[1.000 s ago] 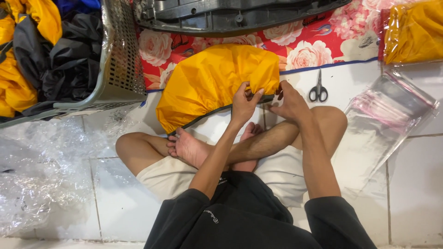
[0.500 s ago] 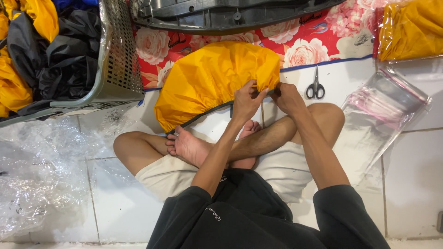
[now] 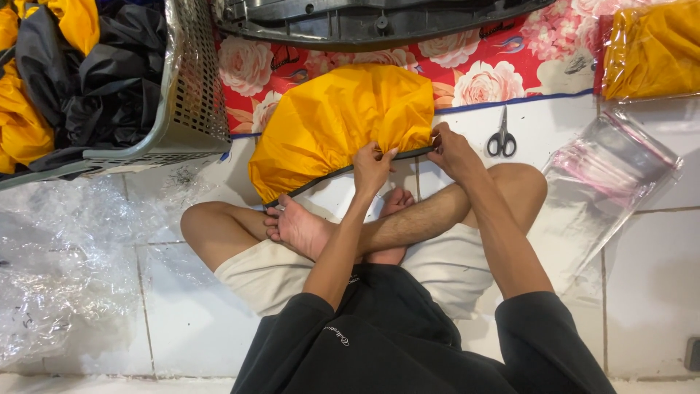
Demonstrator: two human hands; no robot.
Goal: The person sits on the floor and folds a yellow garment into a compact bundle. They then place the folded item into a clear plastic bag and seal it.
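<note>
Sitting cross-legged on the white tile floor (image 3: 642,292), the person had little room ahead: a grey basket (image 3: 186,109) of yellow and black cloth stood close on the left, a dark plastic panel (image 3: 364,22) ran along the top, and a floral mat (image 3: 510,66) lay beneath it. Scissors (image 3: 501,135) rested just beside the right hand (image 3: 452,149), clear bags (image 3: 605,175) farther right, and crumpled plastic wrap (image 3: 65,270) spread over the tiles to the left.

The yellow cover (image 3: 335,124) lay just in front of the knees, half on the mat, half on tile. It was puffed into a dome, wrinkled, with a dark elastic hem along its near edge. The left hand (image 3: 372,164) pinched that hem, fingers closed on it; the right hand gripped the hem's corner, fingers curled tight.
</note>
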